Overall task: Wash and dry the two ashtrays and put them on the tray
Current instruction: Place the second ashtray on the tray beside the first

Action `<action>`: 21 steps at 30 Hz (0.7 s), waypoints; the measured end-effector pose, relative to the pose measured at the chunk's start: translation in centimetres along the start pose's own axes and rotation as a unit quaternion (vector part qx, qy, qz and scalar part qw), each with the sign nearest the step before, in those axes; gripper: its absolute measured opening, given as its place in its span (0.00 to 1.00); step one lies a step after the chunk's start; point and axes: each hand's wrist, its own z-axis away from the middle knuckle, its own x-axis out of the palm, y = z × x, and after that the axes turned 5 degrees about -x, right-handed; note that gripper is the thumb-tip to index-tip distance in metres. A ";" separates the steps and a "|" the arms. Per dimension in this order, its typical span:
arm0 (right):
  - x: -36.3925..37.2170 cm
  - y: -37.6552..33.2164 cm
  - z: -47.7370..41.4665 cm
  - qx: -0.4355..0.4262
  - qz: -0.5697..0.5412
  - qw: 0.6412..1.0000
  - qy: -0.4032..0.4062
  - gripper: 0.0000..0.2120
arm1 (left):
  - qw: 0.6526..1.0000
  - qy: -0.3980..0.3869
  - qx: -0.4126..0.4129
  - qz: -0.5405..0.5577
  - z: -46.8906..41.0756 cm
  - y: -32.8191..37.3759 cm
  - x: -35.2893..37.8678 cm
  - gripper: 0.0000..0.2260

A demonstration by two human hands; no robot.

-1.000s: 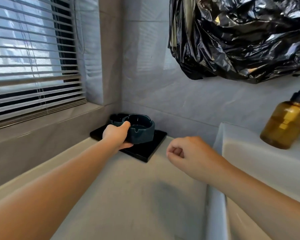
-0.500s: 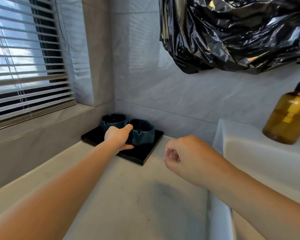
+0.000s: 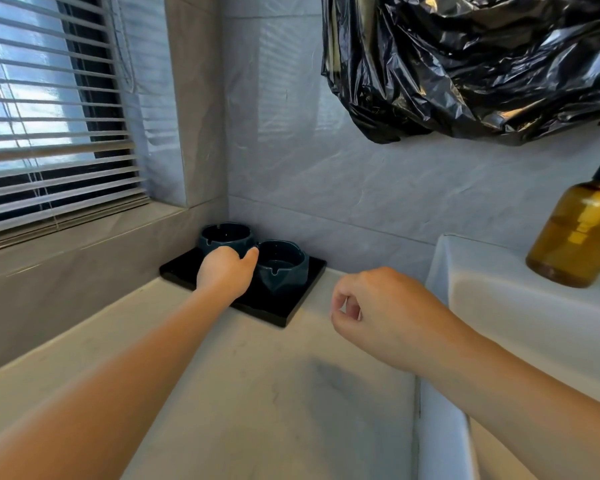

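— Where are the ashtrays sitting?
— Both dark teal round ones, the left ashtray [image 3: 226,235] and the right ashtray [image 3: 286,271], are sitting side by side on the black square tray [image 3: 257,304], centre frame, on the pale stone table [image 3: 257,393].
— And the grips?
— The left hand [image 3: 226,273] is touching the right ashtray's rim with its thumb. Its fingers are hidden, so I can't tell its grip. The right hand [image 3: 378,317] is hovering in a loose fist, holding nothing.

The black tray [image 3: 284,306] is glossy and smooth. On it, the back ashtray [image 3: 226,235] and front ashtray [image 3: 284,268] look glazed. Under the tray the worktop [image 3: 257,375] looks like matt stone; above the tray hangs a crinkled, shiny plastic bin bag [image 3: 482,64].
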 end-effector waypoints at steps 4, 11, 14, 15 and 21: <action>0.0 0.1 0.0 0.002 0.007 1.000 -0.002 0.08 | 0.995 0.023 0.095 -0.039 1.4 -1.2 0.1 0.15; 0.0 0.1 -0.2 -0.001 0.014 1.000 -0.010 0.08 | 0.922 0.113 0.342 -0.144 2.0 -3.0 -0.2 0.18; 0.1 0.1 -0.1 -0.002 0.016 1.000 -0.013 0.07 | 0.938 0.099 0.308 -0.124 1.9 -2.4 0.4 0.17; 0.1 0.1 -0.1 -0.004 0.018 1.000 -0.012 0.07 | 0.939 0.098 0.306 -0.121 1.8 -2.2 0.6 0.17; 0.2 0.1 -0.2 -0.006 0.024 1.000 -0.010 0.08 | 0.948 0.087 0.270 -0.146 1.1 -0.4 1.8 0.18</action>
